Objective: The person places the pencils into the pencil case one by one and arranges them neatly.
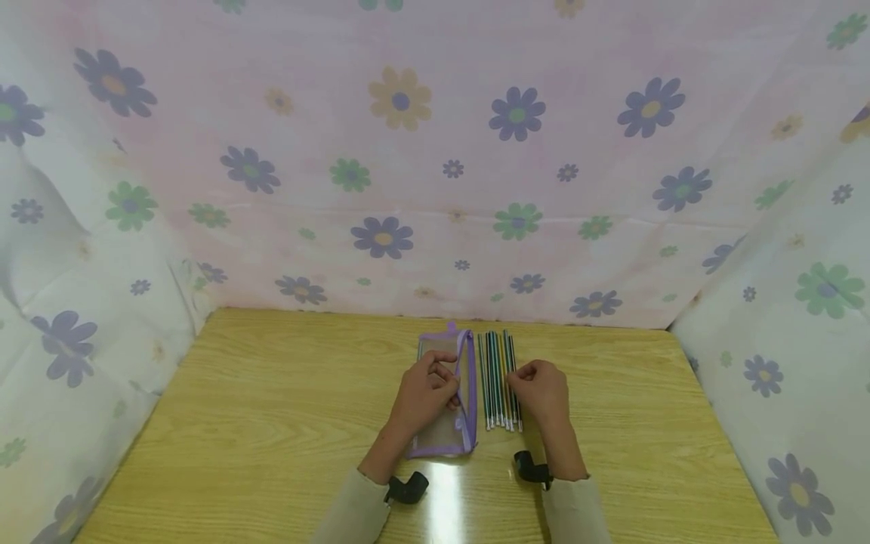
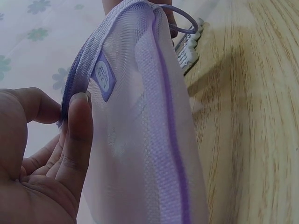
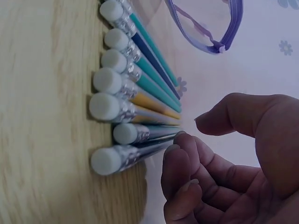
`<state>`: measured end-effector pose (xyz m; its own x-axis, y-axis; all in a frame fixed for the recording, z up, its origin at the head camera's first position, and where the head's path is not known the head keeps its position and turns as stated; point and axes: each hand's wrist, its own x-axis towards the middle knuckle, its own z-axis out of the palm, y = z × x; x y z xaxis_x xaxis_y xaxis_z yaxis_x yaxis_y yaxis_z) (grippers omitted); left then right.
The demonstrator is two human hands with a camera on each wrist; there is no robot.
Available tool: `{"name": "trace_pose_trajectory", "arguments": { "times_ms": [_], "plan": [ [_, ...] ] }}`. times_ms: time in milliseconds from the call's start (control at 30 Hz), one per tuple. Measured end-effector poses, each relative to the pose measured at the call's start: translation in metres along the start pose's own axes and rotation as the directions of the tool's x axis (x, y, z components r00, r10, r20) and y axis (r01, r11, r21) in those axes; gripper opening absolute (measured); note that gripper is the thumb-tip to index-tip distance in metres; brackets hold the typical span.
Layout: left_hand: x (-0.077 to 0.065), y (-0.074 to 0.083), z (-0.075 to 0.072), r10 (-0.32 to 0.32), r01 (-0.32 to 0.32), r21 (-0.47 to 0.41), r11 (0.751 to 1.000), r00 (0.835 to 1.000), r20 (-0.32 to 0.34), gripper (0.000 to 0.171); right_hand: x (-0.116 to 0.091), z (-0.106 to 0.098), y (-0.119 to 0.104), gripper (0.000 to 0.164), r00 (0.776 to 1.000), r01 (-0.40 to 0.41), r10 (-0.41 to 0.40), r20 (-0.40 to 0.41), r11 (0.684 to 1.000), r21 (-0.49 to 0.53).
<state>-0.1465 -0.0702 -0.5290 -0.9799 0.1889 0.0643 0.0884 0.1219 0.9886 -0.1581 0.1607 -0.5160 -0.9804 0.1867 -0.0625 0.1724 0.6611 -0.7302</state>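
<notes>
- Several pencils (image 1: 498, 381) lie side by side on the table just right of a mesh pouch, mostly green and dark, some yellow, with their white eraser ends towards the person.
- The pouch (image 2: 126, 149), pale with purple zip edging, lies beside them, its zip edge parted; a small purple label (image 2: 103, 77) shows near one end.
- The left hand (image 1: 424, 389) pinches the pouch's zip edge between thumb and forefinger.
- The right hand (image 1: 541, 389) is at the right side of the pencils, fingers loosely bent, thumb apart from the forefinger, gripping nothing; whether a fingertip touches a pencil cannot be told.
- Black wrist devices (image 1: 408, 489) and light sleeves (image 1: 578, 512) show below the hands.
- Wood-grain table (image 1: 272, 400) underneath; flowered cloth (image 1: 442, 143) behind and at both sides.
</notes>
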Motion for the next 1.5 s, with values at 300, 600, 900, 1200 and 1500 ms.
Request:
{"name": "trace_pose_trajectory", "arguments": {
  "times_ms": [300, 600, 900, 1200, 1500],
  "plan": [
    [-0.001, -0.001, 0.0, -0.004, 0.004, -0.009, 1.0, 1.0, -0.006, 0.033, 0.002, 0.0, 0.009, 0.019, 1.0, -0.023, 0.023, -0.005, 0.999, -0.038],
    [-0.001, -0.001, 0.001, -0.008, 0.008, 0.021, 1.0, 1.0, -0.004, 0.032, 0.004, 0.003, 0.014, 0.02, 0.999, -0.042, 0.042, -0.006, 0.997, -0.065],
    [-0.001, -0.002, 0.0, 0.006, -0.006, -0.004, 1.0, 1.0, -0.001, 0.034, 0.004, 0.005, 0.013, 0.024, 0.998, -0.057, 0.055, -0.022, 0.994, -0.091],
    [0.0, -0.003, 0.001, 0.009, -0.009, 0.002, 1.0, 1.0, -0.005, 0.033, 0.004, 0.007, 0.009, 0.041, 0.995, -0.095, 0.095, -0.011, 0.986, -0.14],
    [0.0, -0.004, 0.001, 0.016, -0.016, 0.012, 1.0, 1.0, -0.008, 0.032, 0.004, 0.009, 0.011, 0.048, 0.996, -0.093, 0.094, -0.002, 0.984, -0.152]
  ]
}}
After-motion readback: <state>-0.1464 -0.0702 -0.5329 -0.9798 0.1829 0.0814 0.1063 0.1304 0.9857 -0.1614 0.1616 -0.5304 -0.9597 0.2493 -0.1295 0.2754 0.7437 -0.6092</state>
